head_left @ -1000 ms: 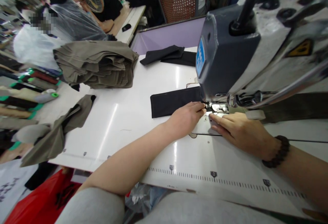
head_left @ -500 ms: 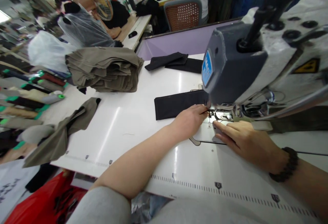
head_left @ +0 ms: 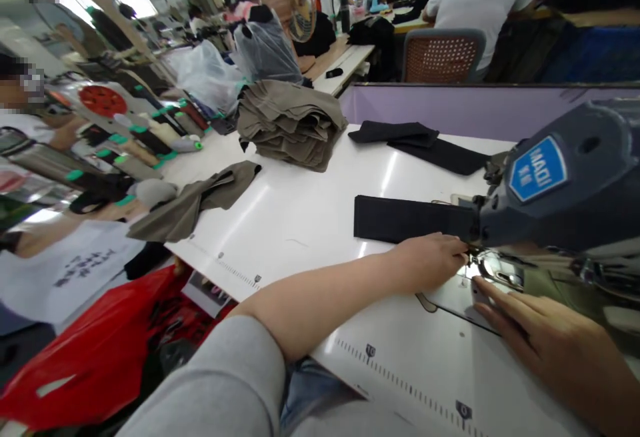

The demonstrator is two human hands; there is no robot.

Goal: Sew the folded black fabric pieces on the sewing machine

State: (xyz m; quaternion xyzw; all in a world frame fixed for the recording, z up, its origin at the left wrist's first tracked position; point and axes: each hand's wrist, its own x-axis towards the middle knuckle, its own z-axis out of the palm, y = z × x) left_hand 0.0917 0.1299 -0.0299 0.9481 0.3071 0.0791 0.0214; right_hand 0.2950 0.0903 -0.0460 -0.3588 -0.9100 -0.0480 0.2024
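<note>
At the right of the head view stands a sewing machine (head_left: pixel 550 177) with a blue badge on its dark head. My left hand (head_left: pixel 433 262) has its fingers drawn together beside the needle area; whatever they pinch is too small or hidden to make out. Just behind that hand lies a folded black fabric strip (head_left: pixel 400 218), its right end under the machine head. My right hand (head_left: pixel 555 333) rests with fingers stretched out, fingertips on the metal needle plate (head_left: pixel 460 297).
Behind are more black fabric pieces (head_left: pixel 395 133) and a tall pile of olive-brown cloth (head_left: pixel 290 123). A loose brown piece (head_left: pixel 200 200) hangs over the table's left edge, near thread spools (head_left: pixel 145 140). A purple partition (head_left: pixel 425 110) borders the back; a person in white (head_left: pixel 485 3) sits beyond.
The camera view has turned to the left, so the table and machine appear farther right. Both hands stay close to the needle area, and the black strip lies in the same place on the table.
</note>
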